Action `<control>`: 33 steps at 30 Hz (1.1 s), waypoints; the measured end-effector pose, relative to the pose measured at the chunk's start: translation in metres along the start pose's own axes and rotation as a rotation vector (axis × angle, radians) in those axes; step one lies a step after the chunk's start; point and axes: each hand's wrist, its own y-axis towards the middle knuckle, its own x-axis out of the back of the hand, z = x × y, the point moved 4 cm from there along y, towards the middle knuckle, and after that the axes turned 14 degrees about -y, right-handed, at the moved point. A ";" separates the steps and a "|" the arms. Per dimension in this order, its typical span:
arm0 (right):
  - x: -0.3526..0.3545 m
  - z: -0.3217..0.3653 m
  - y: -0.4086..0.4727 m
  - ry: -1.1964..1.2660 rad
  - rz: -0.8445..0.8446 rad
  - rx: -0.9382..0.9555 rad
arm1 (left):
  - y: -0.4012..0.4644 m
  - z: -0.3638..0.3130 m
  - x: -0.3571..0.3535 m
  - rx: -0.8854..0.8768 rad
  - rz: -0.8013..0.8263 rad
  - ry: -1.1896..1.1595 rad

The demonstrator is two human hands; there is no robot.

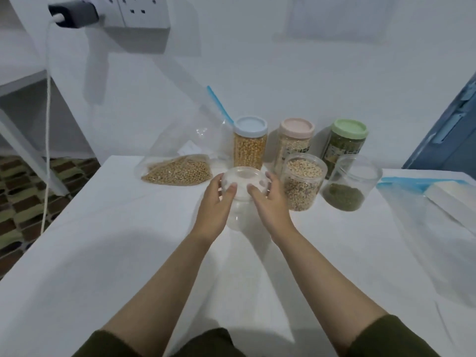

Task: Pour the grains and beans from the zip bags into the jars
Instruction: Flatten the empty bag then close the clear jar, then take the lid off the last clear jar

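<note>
Both my hands wrap around a clear, lidless plastic jar (240,180) standing on the white table (128,253); it holds what looks like white grain. My left hand (215,206) grips its left side and my right hand (269,202) grips its right side. A zip bag (180,168) of tan beans lies behind to the left, its blue zip strip raised. To the right stand an open jar of pale speckled beans (302,182) and an open jar with a little green grain (351,182).
Three lidded jars stand at the back: blue lid (250,141), pink lid (296,140), green lid (346,140). An empty zip bag (412,184) and a white box (453,199) lie at the right. The table's left edge drops to a patterned floor.
</note>
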 end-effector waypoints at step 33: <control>0.013 -0.040 -0.116 0.103 0.058 0.129 | -0.104 0.021 0.030 -0.017 0.325 -0.168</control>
